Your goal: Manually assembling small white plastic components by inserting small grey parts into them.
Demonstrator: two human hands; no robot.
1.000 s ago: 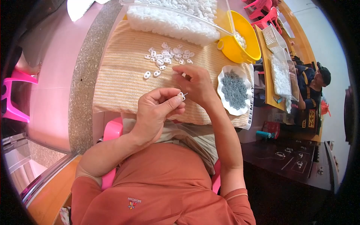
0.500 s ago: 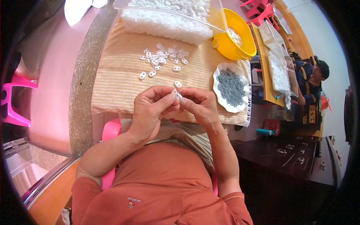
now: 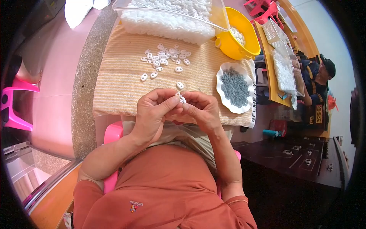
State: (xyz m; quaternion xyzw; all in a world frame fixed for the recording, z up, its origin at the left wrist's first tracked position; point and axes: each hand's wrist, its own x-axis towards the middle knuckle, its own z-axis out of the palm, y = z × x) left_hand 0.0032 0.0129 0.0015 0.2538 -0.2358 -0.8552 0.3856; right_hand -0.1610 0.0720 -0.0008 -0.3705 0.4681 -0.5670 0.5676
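Note:
Just above the near edge of the striped cloth, my two hands meet around a small white plastic piece (image 3: 182, 100). My left hand (image 3: 155, 108) pinches its left side between thumb and fingers, with a thin pale bit sticking up at the tips. My right hand (image 3: 202, 108) pinches the same piece from the right. Fingers hide most of it. Right beyond my fingertips lies a single white oval piece with two holes (image 3: 180, 85). Farther back is a loose pile of such white two-hole pieces (image 3: 162, 57), several of them apart from the rest.
A clear plastic bin (image 3: 167, 28) full of white pieces stands at the back of the cloth-covered table (image 3: 118, 80). Beside it is a yellow basin (image 3: 232, 44). A white wavy-rimmed dish (image 3: 222, 100) holds small grey parts. Another person (image 3: 316, 78) sits at a table on the right.
My right fingers have shifted slightly, and more of the white piece shows between my fingertips. Both hands keep hold of it; the pile is unchanged.

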